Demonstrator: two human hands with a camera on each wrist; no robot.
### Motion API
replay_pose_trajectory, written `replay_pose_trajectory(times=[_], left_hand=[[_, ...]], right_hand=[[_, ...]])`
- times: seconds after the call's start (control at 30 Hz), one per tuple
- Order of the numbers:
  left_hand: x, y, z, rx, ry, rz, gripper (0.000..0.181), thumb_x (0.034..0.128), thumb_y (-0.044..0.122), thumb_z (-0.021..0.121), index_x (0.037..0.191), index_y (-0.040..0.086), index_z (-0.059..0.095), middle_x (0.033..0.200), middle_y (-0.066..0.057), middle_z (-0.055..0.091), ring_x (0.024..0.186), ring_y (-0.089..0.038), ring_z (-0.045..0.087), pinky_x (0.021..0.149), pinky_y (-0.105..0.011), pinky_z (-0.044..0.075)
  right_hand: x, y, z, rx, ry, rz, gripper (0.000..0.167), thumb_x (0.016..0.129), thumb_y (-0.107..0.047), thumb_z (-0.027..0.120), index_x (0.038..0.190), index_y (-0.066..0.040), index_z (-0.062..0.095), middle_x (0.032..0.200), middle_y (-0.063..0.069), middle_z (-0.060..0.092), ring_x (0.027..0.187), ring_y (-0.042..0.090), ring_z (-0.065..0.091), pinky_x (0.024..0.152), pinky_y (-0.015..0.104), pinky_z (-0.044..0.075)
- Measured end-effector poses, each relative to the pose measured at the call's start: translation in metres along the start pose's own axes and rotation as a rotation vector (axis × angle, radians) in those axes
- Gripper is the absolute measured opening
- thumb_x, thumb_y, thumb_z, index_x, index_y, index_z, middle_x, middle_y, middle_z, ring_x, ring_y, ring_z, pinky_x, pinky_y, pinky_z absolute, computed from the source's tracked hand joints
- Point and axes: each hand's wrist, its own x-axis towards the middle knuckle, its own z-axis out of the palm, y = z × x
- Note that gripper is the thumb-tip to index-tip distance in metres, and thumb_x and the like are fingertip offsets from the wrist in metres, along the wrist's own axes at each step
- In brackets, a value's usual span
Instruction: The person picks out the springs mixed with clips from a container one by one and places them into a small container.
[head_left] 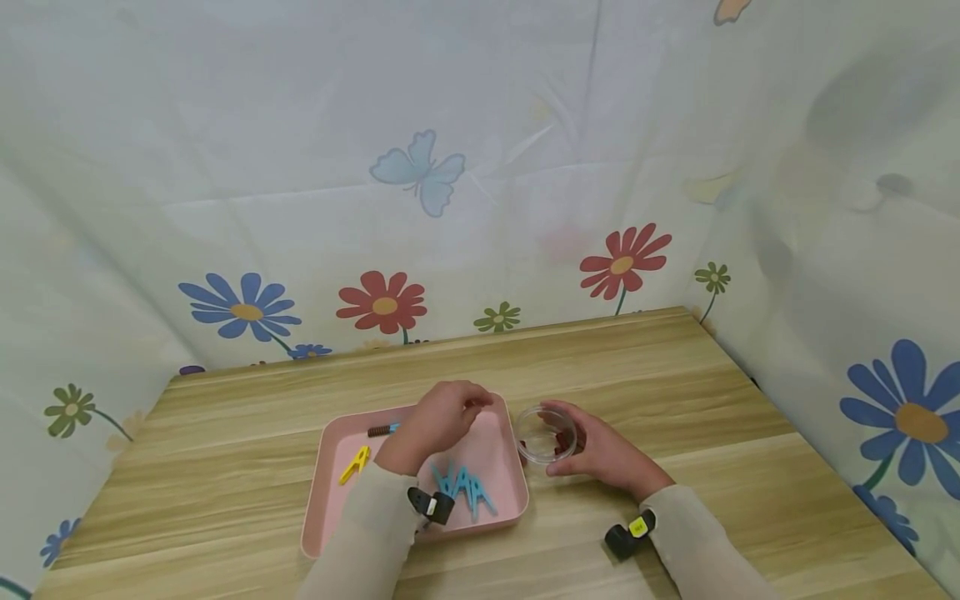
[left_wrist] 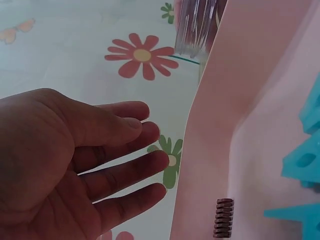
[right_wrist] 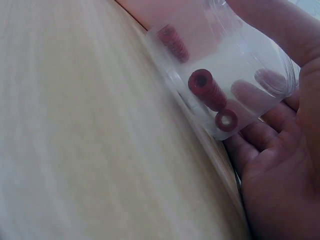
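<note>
Seen from the head view, the right hand comes in from 3 o'clock and grips the clear container, thumb on one side, fingers round the other. That container sits just beside the pink tray, off its 2 o'clock side, with red springs showing through its wall. The left hand is above the tray toward 1 o'clock, fingers loosely spread around nothing. Inside the tray, blue clips lie near 4 o'clock, a yellow clip at 9 and a brown spring near 11. Wood-grain desk lies beneath.
</note>
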Motion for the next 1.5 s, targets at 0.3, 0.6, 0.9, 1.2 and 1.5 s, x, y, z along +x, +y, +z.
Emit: replay_pose_trajectory(times=[0.3,0.6,0.9,1.2,1.5], left_hand=[[0.0,-0.006,-0.001,-0.013,-0.014,-0.05,0.022,0.096,0.012,0.059,0.114,0.01,0.071,0.112,-0.004,0.07,0.108,-0.022,0.064,0.094,-0.041,0.053],[-0.001,-0.009,-0.003,0.004,-0.015,-0.071,0.022,0.0962,0.01,0.057,0.114,0.008,0.071,0.112,-0.005,0.071,0.108,-0.022,0.065,0.092,-0.04,0.054],[0.0,-0.016,-0.002,0.036,-0.022,-0.095,0.022,0.0956,0.01,0.058,0.113,0.008,0.071,0.111,-0.005,0.071,0.107,-0.022,0.065,0.092,-0.04,0.054],[0.0,-0.021,0.0,0.022,-0.049,-0.134,0.023,0.0957,0.01,0.058,0.115,0.008,0.071,0.113,-0.005,0.071,0.105,-0.021,0.065,0.087,-0.038,0.055],[-0.001,-0.022,0.001,0.028,-0.066,-0.184,0.026,0.0966,0.012,0.057,0.119,0.01,0.069,0.119,-0.005,0.069,0.112,-0.022,0.063,0.095,-0.042,0.052]], right_hand=[[0.0,0.001,0.0,0.0,0.004,-0.004,0.089,0.075,-0.026,0.084,0.149,-0.021,0.034,0.149,-0.003,0.044,0.141,0.017,0.039,0.101,0.011,0.037],[-0.001,0.001,0.0,0.005,0.0,-0.003,0.09,0.075,-0.027,0.084,0.15,-0.022,0.034,0.15,-0.003,0.044,0.141,0.017,0.038,0.106,0.02,0.038],[-0.001,0.0,0.0,-0.007,-0.006,-0.027,0.089,0.076,-0.028,0.083,0.149,-0.022,0.033,0.151,0.002,0.043,0.142,0.023,0.038,0.111,0.047,0.036],[0.0,0.004,0.0,-0.005,-0.012,-0.037,0.09,0.076,-0.027,0.082,0.15,-0.019,0.032,0.152,0.002,0.042,0.142,0.023,0.036,0.109,0.029,0.038],[0.0,0.003,0.0,-0.008,-0.004,-0.03,0.091,0.075,-0.028,0.083,0.15,-0.02,0.032,0.151,-0.001,0.043,0.142,0.019,0.038,0.104,0.017,0.038]])
